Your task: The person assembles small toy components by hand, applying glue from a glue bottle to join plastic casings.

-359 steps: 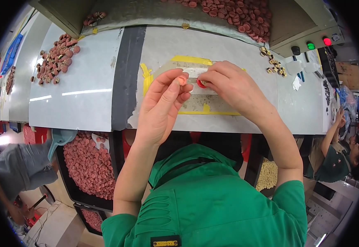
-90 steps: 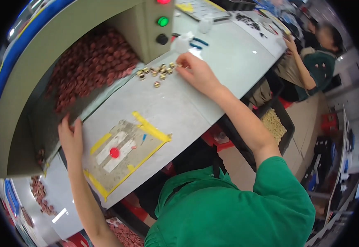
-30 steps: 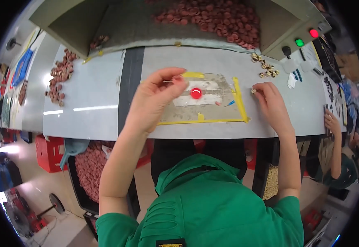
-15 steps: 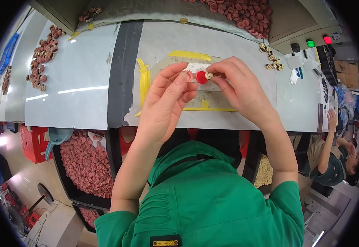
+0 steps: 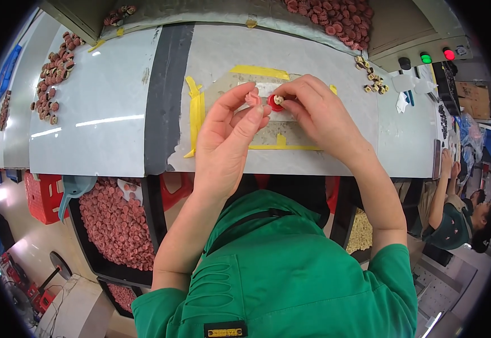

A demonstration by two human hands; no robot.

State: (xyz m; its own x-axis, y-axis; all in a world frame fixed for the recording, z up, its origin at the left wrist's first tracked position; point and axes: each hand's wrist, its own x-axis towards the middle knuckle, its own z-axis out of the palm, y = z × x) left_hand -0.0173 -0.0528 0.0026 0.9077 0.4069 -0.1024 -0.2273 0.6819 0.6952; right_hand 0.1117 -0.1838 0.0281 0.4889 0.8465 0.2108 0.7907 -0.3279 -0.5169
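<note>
My left hand point(image 5: 226, 138) is closed, with a small pink fluted cup-shaped piece point(image 5: 251, 98) pinched between thumb and fingertips. Just to its right, the fingers of my right hand point(image 5: 319, 115) pinch a small cream piece with dark marks point(image 5: 279, 99). That piece lies over a round red holder point(image 5: 271, 103), which is partly covered by it and by my fingers. I cannot tell whether the two touch. Both hands are above the worktable point(image 5: 217, 56), inside an area marked by yellow tape point(image 5: 197, 124).
Pink-and-cream pieces point(image 5: 54, 73) lie at the far left. Cream-and-dark pieces point(image 5: 375, 84) sit at the right, below a heap of pink cups point(image 5: 341, 22). A black crate point(image 5: 158, 225) of pink cups and a bin of cream pieces point(image 5: 361, 234) flank me. A co-worker point(image 5: 454, 222) is at right.
The cream piece in my right hand has shifted left and now overlaps the red holder. My left hand has turned the pink piece, so its fluted side shows. The co-worker's raised hand has come down.
</note>
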